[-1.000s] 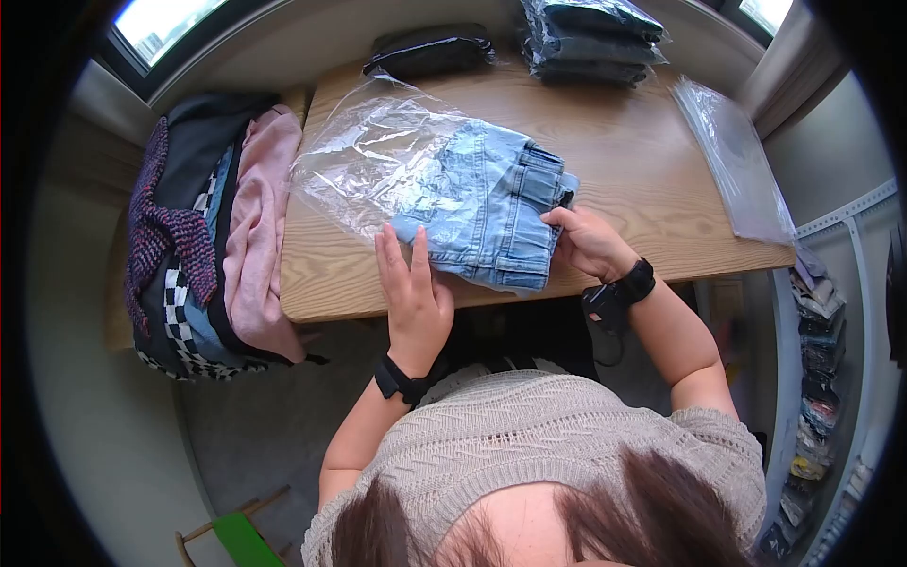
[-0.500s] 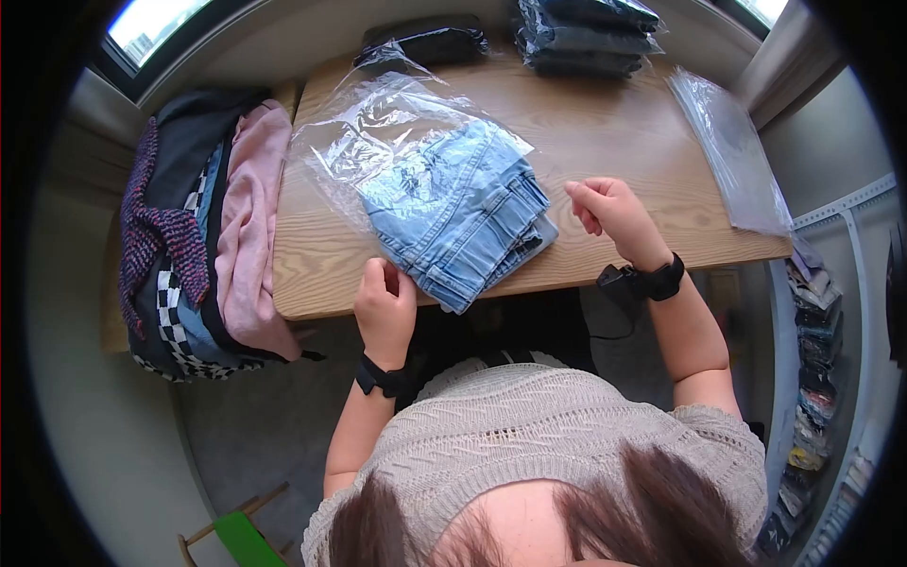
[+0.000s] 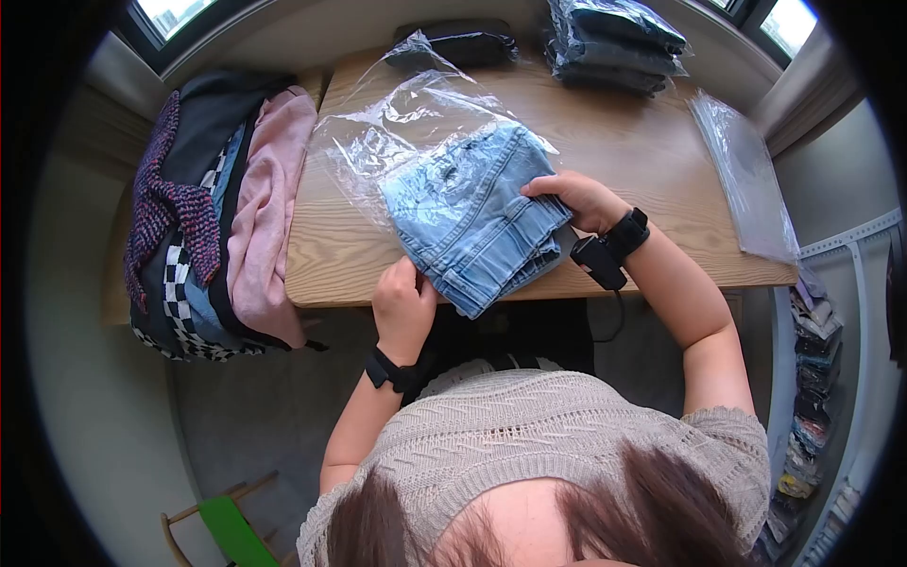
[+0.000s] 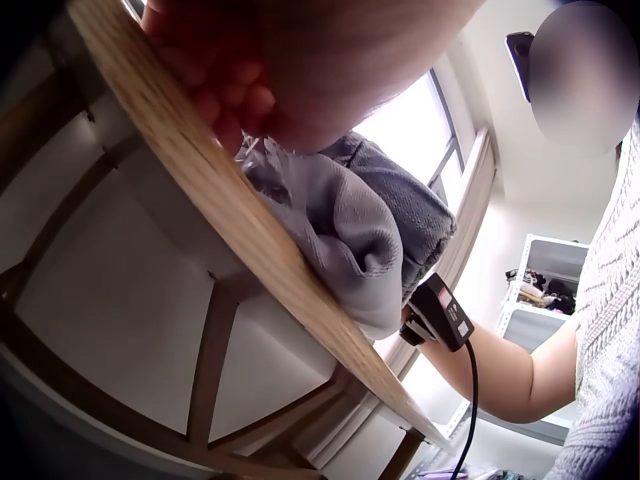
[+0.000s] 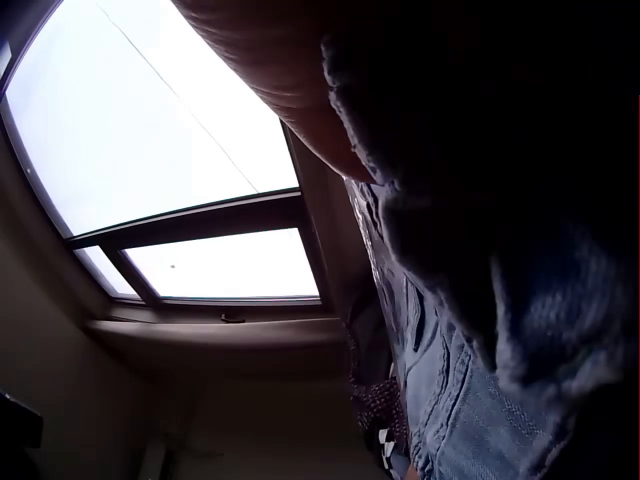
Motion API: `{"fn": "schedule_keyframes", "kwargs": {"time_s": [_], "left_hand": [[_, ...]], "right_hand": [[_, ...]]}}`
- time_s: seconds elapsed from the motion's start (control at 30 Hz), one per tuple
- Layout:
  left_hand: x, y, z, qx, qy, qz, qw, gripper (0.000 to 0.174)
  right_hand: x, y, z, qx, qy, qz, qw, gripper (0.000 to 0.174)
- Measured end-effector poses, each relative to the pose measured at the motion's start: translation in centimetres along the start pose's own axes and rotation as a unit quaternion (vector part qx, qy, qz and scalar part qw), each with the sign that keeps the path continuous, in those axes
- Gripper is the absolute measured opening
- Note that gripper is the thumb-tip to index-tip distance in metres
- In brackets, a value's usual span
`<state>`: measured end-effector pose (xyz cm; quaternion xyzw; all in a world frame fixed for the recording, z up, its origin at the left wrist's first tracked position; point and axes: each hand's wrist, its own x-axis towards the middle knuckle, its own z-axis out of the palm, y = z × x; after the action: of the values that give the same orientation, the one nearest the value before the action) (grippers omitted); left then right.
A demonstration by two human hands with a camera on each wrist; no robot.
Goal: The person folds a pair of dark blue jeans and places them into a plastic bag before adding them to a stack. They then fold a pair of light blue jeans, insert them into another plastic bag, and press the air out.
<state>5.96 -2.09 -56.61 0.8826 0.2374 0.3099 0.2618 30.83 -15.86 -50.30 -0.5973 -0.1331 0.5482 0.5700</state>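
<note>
Folded light-blue jeans [image 3: 472,208] lie at a slant near the table's front edge, their far-left part inside a clear plastic bag [image 3: 364,151]. The bag's loose end spreads toward the back left. My left hand [image 3: 404,307] has its fingers curled at the near-left edge of the jeans and pinches the bag's edge there; crinkled plastic shows by the fingertips in the left wrist view. With the thumb on top, my right hand [image 3: 586,200] grips the right side of the jeans, its other fingers hidden beneath. Frayed denim [image 5: 480,400] fills much of the right wrist view.
A heap of clothes [image 3: 269,217] stands left of the wooden table [image 3: 642,161]. Along the back are a dark bagged bundle [image 3: 463,45] and a stack of bagged garments [image 3: 614,47]. Flat clear bags [image 3: 746,180] lie at the right edge, near a shelf rack [image 3: 850,283].
The jeans have turned and shifted left. My left hand went from lying flat on them to pinching at the near edge. My right hand let go, then took hold of their right side again.
</note>
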Motion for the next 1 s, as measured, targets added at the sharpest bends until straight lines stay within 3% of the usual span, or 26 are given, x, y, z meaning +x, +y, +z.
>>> {"fn": "schedule_keyframes", "kwargs": {"time_s": [0.1,0.37,0.63,0.83,1.0], "left_hand": [[-0.3,0.1,-0.2,0.001,0.002,0.024,1.0,0.01],[0.2,2.3,0.6,-0.007,0.002,0.103,0.995,0.014],[0.6,3.9,1.8,-0.037,-0.017,0.131,0.99,0.013],[0.8,4.4,2.6,-0.018,-0.017,0.133,0.991,0.015],[0.8,4.4,3.1,-0.014,-0.015,0.139,0.99,0.015]], "right_hand": [[0.2,0.1,0.0,0.045,0.021,0.029,0.998,0.026],[1.7,2.9,-1.4,0.229,0.108,-0.094,0.963,0.02],[2.5,4.3,-0.6,0.374,0.045,-0.178,0.909,0.022],[3.1,5.4,-1.1,0.351,0.079,-0.194,0.912,0.019],[2.8,6.2,1.5,0.299,0.224,-0.263,0.889,0.027]]}}
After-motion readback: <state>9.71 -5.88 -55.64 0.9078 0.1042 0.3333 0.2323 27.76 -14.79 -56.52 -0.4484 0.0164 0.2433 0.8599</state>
